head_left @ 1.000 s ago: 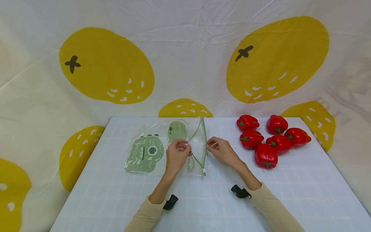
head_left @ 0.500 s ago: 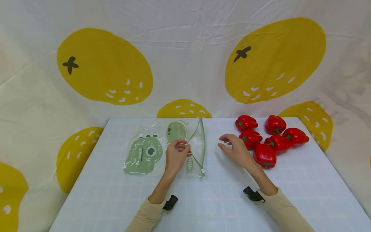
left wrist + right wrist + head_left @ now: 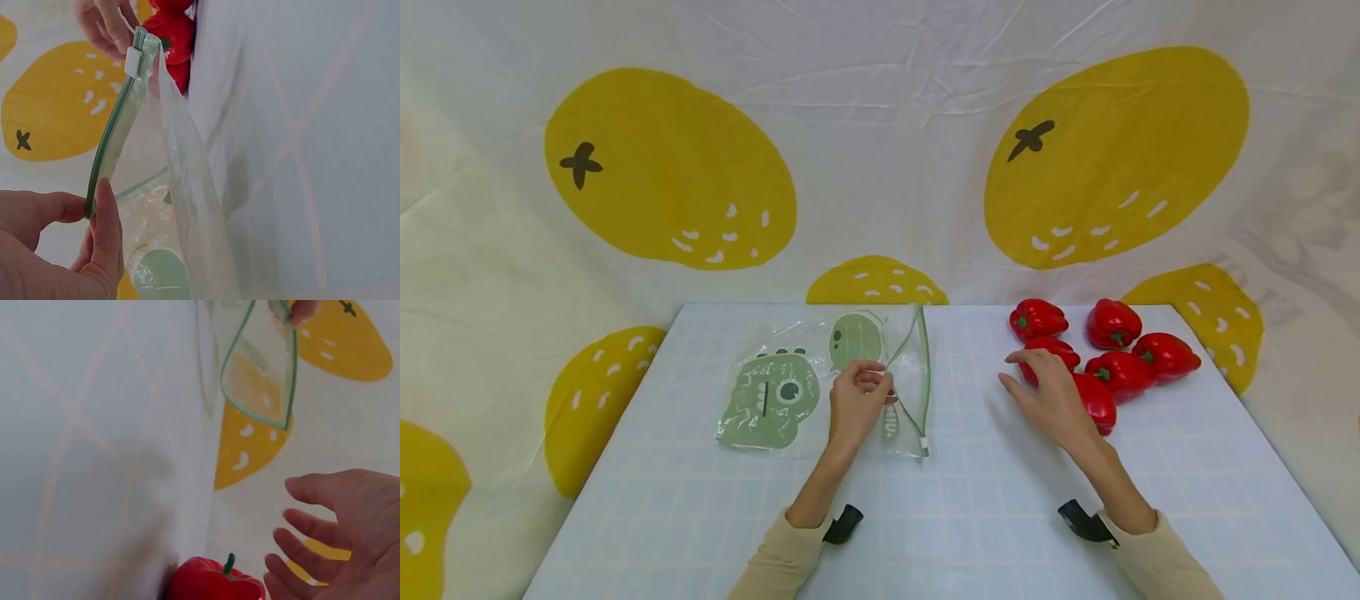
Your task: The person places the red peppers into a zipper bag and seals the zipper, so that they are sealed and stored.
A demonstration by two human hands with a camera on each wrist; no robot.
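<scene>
A clear zip bag (image 3: 775, 400) with green dinosaur prints lies on the table, its mouth on the right side spread apart. My left hand (image 3: 859, 402) pinches one green-edged lip of that mouth between thumb and fingers; in the left wrist view the white slider (image 3: 132, 62) sits at the far end of the green zip strip. My right hand (image 3: 1051, 402) holds nothing, fingers spread in a loose curve, above the nearest red bell peppers. It partly covers a bell pepper (image 3: 1096, 403) and another bell pepper (image 3: 1054, 345) in the head view.
More red bell peppers stand on the right of the table, such as one bell pepper (image 3: 1114, 323) at the back and one (image 3: 1167, 357) at the far right. A white cloth with yellow fruit prints (image 3: 880, 167) hangs behind the table (image 3: 940, 533).
My right hand has let go of the bag's other lip and moved right, over to the bell peppers. The left hand keeps its pinch in the same place.
</scene>
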